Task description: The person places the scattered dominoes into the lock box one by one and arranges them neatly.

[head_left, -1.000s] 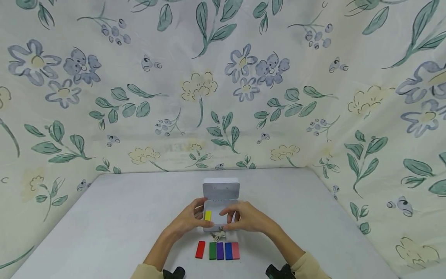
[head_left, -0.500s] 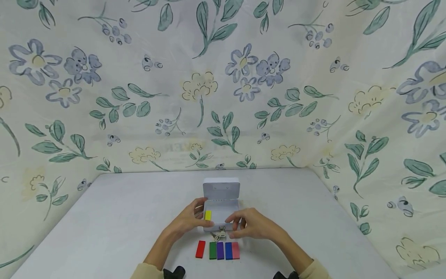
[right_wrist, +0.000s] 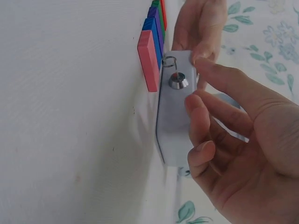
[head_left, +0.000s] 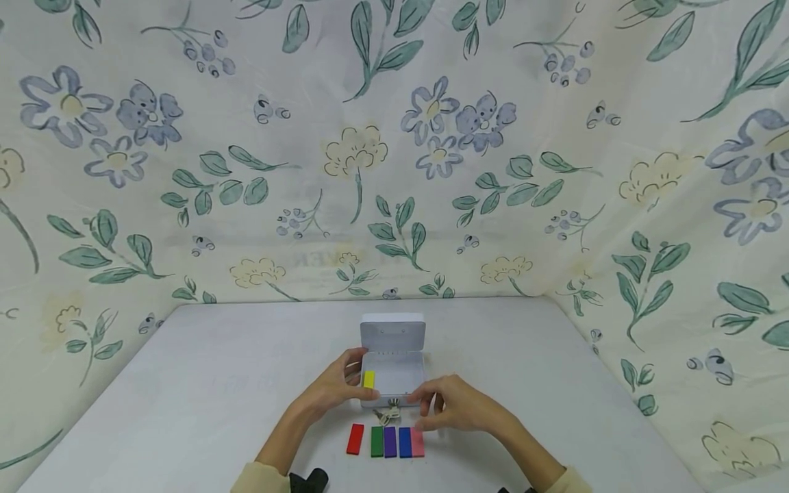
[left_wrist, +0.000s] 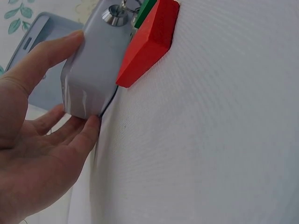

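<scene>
While your left hand [head_left: 333, 387] is gripping the box [head_left: 394, 373] by its left side, your right hand [head_left: 456, 404] is drawing back from above the interior to the front edge, fingers bending loosely, apparently holding nothing. That's uncovering more of the box between your hands, seemingly leaving the yellow block [head_left: 369, 379], beside your left thumb, as the only one inside so far. The box is looking smooth and pale grey, its lid [head_left: 393, 335] standing raised beyond your hands.
</scene>
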`<state>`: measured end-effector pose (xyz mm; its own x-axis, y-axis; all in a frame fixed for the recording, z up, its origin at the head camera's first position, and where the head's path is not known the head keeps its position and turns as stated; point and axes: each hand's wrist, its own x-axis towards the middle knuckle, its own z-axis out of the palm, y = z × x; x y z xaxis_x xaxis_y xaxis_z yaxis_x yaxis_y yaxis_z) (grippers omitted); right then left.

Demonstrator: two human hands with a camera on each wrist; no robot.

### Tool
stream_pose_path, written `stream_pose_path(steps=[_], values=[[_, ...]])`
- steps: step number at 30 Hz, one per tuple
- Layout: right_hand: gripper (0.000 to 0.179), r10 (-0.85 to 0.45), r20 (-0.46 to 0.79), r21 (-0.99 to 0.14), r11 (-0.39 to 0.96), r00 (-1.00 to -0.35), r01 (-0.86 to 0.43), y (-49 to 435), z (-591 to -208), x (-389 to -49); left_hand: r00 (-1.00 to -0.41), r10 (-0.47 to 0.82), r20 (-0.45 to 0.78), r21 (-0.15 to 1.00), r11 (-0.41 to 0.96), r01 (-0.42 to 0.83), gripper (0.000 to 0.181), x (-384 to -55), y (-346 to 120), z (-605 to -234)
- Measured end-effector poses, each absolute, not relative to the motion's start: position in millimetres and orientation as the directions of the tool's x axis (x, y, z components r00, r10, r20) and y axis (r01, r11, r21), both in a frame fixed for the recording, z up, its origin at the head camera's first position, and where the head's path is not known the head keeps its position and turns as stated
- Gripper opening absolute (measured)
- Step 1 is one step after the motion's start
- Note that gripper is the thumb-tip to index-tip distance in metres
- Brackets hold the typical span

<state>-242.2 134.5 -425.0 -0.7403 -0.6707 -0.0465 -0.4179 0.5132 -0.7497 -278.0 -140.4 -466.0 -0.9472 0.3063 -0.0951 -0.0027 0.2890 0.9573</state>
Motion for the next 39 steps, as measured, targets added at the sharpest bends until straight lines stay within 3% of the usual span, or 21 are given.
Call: stream_pose_path(steps=[39], values=[[0.039, -0.689, -0.101, -0.725, 0.545, -0.718, -0.422, 140, -442, -231, -0.949, 0.300, -0.095, 0.954, 0.298, -0.001, 0.097, -278, -140, -464]])
